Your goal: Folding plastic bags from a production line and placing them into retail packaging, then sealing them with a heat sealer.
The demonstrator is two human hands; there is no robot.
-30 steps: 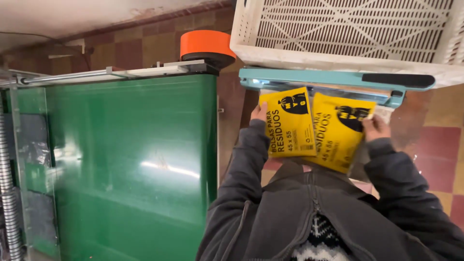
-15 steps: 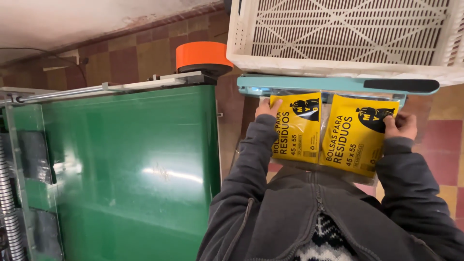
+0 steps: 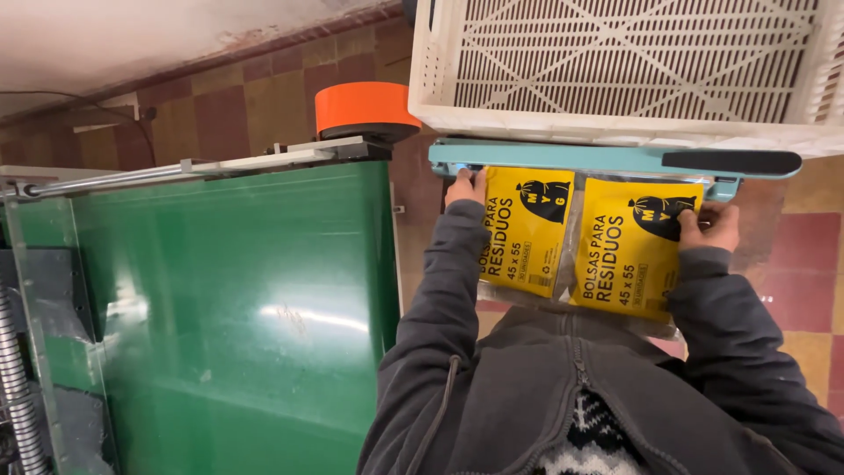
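Green machine (image 3: 220, 308): is being passed by, well off to the side of the left fingers.
White crate (image 3: 615, 66): is being kept just beyond both sets of fingers.
Teal sealer bar (image 3: 563, 158): is being touched by the left hand (image 3: 466, 186).
Yellow packets (image 3: 585, 237): are being held between the fingers, under the bar; judged light, soft, slippery, best gripped at the outer edges.
Right hand (image 3: 708, 227): fingers are being clenched on the packet's edge.

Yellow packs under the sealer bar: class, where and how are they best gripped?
Probably at the outer side edges, one hand from each side. The two yellow packs hang joined, tops under the sealer bar; the left hand and right hand already hold those free edges.
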